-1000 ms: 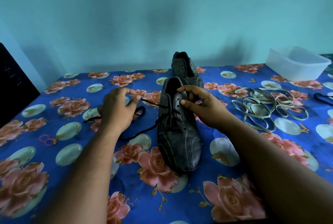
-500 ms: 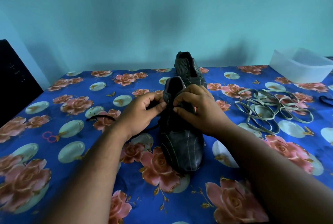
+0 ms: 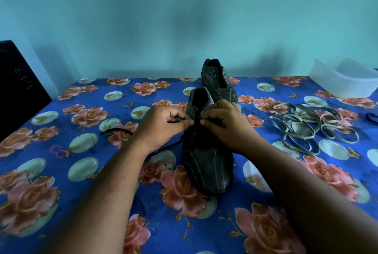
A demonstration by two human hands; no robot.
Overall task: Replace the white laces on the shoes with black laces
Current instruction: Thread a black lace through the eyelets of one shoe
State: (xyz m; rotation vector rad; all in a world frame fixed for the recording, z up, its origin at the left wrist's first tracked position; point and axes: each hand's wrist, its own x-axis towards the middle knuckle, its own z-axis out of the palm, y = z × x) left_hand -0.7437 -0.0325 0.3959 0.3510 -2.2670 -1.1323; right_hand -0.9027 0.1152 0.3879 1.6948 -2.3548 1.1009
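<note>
A dark grey shoe (image 3: pixel 206 163) stands in the middle of the table, toe towards me. A second dark shoe (image 3: pixel 218 82) stands just behind it. My left hand (image 3: pixel 161 127) pinches the black lace (image 3: pixel 163 150) at the left side of the near shoe's eyelets. My right hand (image 3: pixel 223 124) grips the shoe's upper at the right side, fingers curled over the tongue area. The lace trails left across the cloth, its far end (image 3: pixel 114 130) lying beyond my left wrist. The white laces (image 3: pixel 313 127) lie in a loose heap to the right.
The table wears a blue floral cloth (image 3: pixel 81 172). A clear plastic tub (image 3: pixel 345 82) sits at the back right. Another black lace end (image 3: pixel 371 117) shows at the right edge. A dark object (image 3: pixel 18 86) stands at the left. Small pink rings (image 3: pixel 58 151) lie on the cloth.
My left hand came in from the left, where it held the lace out, to the shoe's eyelets. Both hands now meet over the shoe's throat.
</note>
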